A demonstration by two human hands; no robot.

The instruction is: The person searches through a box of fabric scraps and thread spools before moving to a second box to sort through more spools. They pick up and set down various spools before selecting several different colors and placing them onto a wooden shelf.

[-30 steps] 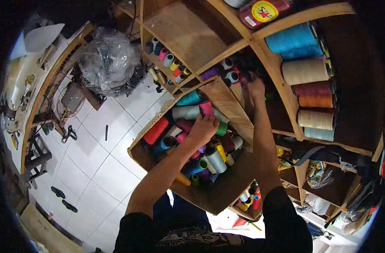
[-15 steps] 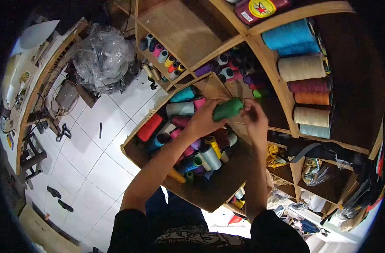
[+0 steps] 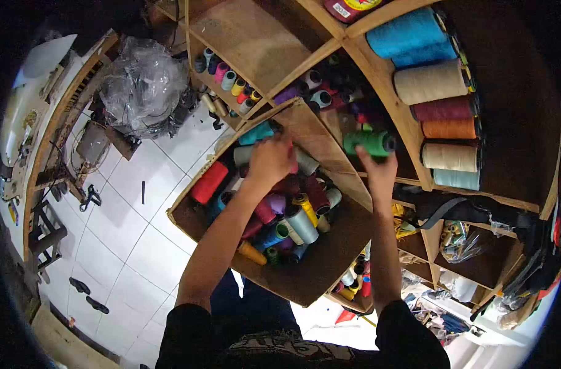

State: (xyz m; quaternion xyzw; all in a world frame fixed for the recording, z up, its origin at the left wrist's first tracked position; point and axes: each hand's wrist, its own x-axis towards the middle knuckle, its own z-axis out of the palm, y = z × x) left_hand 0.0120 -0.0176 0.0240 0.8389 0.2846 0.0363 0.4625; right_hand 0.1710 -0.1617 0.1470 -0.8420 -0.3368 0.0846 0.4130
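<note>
My right hand [image 3: 379,167] grips a green thread spool [image 3: 368,143] in front of a shelf compartment, to the right of the cardboard box [image 3: 336,263]. My left hand [image 3: 271,161] is over the upper part of the box, its fingers curled down near a teal spool [image 3: 256,133]; what they may hold is hidden. Inside the box lie many spools, among them a red spool [image 3: 209,182], a silver-grey spool [image 3: 301,224], a yellow spool [image 3: 305,204] and an orange spool [image 3: 251,253].
Large cones, including a blue cone [image 3: 409,38], stand in the wooden shelf [image 3: 388,92] at the right. Small spools [image 3: 229,80] fill a compartment above the box. Bundled clear plastic [image 3: 142,86] is at the upper left, over the tiled floor [image 3: 130,227].
The green spool has moved right, from between both hands into my right hand alone. My left hand has let go of it and moved left over the box.
</note>
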